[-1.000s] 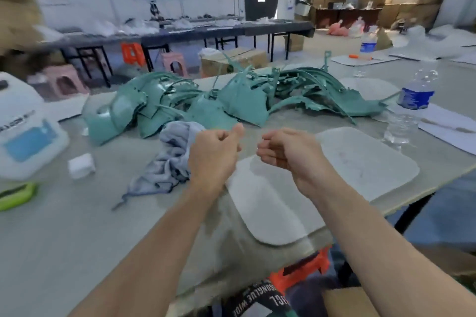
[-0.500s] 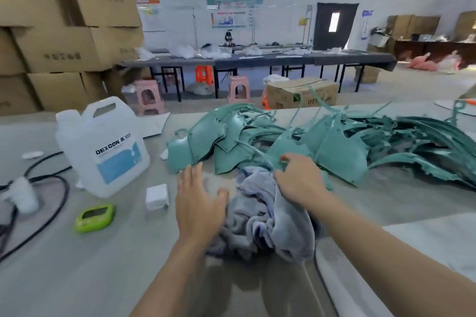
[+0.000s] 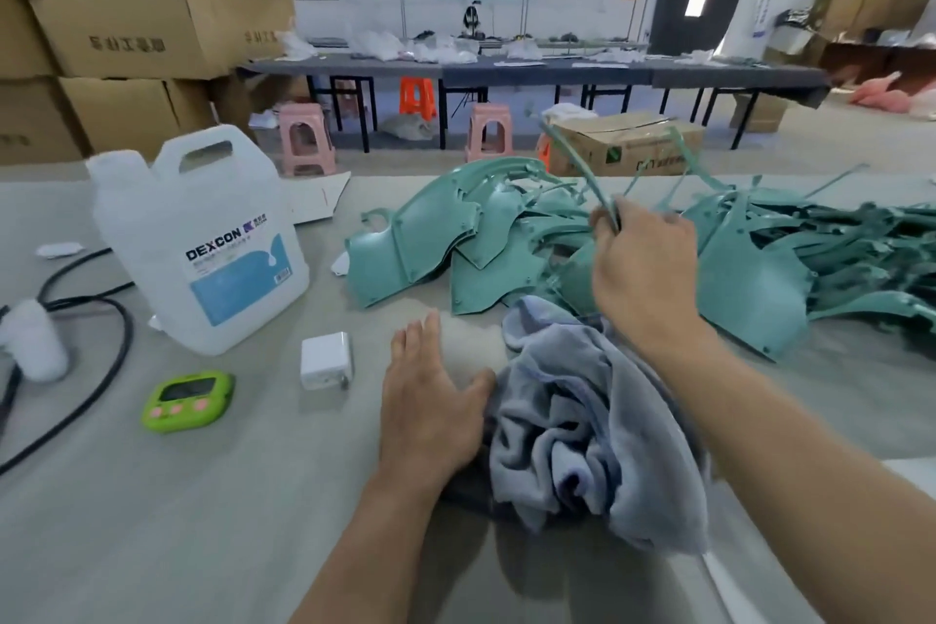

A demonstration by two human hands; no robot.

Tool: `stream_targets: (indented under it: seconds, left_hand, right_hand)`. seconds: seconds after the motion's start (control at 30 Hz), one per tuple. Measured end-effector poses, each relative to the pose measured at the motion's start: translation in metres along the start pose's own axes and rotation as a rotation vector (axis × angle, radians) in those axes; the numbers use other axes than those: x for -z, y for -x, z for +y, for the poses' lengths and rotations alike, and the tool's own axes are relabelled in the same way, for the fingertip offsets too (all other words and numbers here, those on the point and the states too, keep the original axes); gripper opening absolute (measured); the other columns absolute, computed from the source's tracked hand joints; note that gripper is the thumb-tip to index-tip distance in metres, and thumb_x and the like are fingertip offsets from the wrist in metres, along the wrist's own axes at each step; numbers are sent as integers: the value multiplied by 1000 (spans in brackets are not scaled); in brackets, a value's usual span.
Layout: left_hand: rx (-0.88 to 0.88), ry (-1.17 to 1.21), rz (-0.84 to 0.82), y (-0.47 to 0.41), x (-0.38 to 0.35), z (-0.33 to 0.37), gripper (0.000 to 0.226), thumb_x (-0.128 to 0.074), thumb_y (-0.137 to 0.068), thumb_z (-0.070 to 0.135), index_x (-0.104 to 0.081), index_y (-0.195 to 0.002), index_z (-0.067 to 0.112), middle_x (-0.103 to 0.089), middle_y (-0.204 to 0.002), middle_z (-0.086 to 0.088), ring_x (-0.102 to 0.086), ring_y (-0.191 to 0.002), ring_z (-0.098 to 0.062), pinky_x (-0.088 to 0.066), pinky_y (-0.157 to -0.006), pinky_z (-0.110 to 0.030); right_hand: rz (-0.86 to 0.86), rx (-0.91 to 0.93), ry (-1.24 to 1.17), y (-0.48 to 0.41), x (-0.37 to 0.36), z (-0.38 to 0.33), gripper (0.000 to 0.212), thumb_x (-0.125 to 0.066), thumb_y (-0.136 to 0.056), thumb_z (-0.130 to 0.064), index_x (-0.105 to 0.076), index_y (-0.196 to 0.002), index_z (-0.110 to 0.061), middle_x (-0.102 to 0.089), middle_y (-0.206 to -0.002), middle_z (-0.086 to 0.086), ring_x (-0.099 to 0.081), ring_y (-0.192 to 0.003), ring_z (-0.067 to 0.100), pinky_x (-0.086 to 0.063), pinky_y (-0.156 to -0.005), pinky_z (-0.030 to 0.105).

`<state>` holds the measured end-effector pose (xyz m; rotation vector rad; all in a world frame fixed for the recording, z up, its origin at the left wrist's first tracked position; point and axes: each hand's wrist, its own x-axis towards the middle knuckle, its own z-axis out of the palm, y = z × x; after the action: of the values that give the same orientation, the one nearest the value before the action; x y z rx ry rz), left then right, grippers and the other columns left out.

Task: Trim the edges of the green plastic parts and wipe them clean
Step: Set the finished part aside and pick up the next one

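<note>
A heap of green plastic parts lies across the grey table, from the middle to the right edge. My right hand is raised over the heap and grips a thin green plastic part that sticks up and back from my fingers. A crumpled grey cloth lies in front of the heap, under my right forearm. My left hand rests flat on the table with fingers straight, its thumb side touching the cloth's left edge.
A white DEXCON jug stands at the left. Near it lie a white charger block, a green timer, a black cable and a small white bottle. Cardboard boxes, stools and tables stand beyond.
The view swung left from the white mat to the jug side. My right hand rose from the cloth and lifted a thin green part off the heap. My left hand stayed flat beside the cloth.
</note>
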<state>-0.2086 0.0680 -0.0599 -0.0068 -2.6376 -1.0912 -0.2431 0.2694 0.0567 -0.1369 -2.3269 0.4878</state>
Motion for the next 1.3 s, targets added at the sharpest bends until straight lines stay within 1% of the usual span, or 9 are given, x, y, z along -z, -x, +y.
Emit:
stream_targets:
  seconds: [0.13,0.4,0.53,0.67,0.83,0.93,1.13,1.23,1.3]
  left_hand:
    - [-83,81,59,8,10,13,91,-65,-82,44,-19,-159,26,-24,-165,0,-18,-153,-18,-27,-122,-44]
    - [-478,27,455,36,41,33,58,-68,-82,35,-53,-137,26,-39,-157,-1,-32,-148,-21,-22,-120,-31]
    - [-627,59,375,45,50,30,25,-70,-84,27,-77,-107,23,-75,-108,7,-67,-101,-13,-49,-91,-26]
    - [-393,146,346,52,46,34,12,-65,-91,34,-64,-82,26,-49,-53,15,-47,-60,-17,-30,-52,-15]
    - [-205,274,421,43,41,34,23,-58,-92,34,-63,-78,16,-45,-54,13,-41,-64,-16,-25,-54,-25]
    - [-142,353,505,44,43,40,26,-56,-93,33,-65,-82,11,-44,-57,18,-39,-60,-13,-22,-55,-25]
    - [-504,255,651,58,57,46,25,-51,-100,15,-67,-113,1,-65,-94,-9,-62,-87,-25,-41,-80,-19]
    - [-731,226,612,57,57,50,43,-56,-91,-9,-65,-130,4,-60,-134,3,-59,-121,-28,-46,-104,-42]
    - [-759,183,594,54,53,47,55,-63,-80,-22,-66,-129,3,-63,-134,1,-60,-121,-31,-47,-101,-54]
  right_hand:
    - [39,-79,-645,-6,49,-34,22,-53,-101,-20,-71,-88,-22,-71,-73,-7,-65,-68,4,-49,-65,14]
    - [-509,-885,-1858,13,36,-39,19,-42,-106,-6,-55,-93,-1,-49,-69,7,-51,-58,21,-43,-58,30]
    - [-717,-956,-1670,42,34,-24,44,-46,-108,-35,-57,-118,6,-74,-103,20,-71,-91,26,-58,-86,39]
    - [-280,-795,-1306,58,63,6,28,-60,-101,-36,-69,-108,-10,-74,-107,15,-74,-80,15,-60,-75,33]
    - [-681,-246,-286,117,92,16,84,-68,-58,-75,-44,-134,-49,-59,-116,-19,-63,-102,10,-51,-86,33]
    - [-762,31,2,139,68,-3,79,-72,-63,-47,-40,-135,-41,-61,-105,-11,-63,-99,22,-52,-77,33]
    - [-215,-223,-607,98,33,-51,44,-69,-83,-21,-62,-124,-33,-72,-105,-13,-65,-94,9,-55,-89,35]
    - [-435,-299,-1057,94,20,-74,64,-71,-80,-33,-54,-138,-13,-67,-127,9,-64,-114,21,-53,-94,23]
    - [-660,-181,-838,100,13,-75,58,-63,-80,-30,-58,-133,-5,-66,-125,15,-62,-113,20,-43,-80,11]
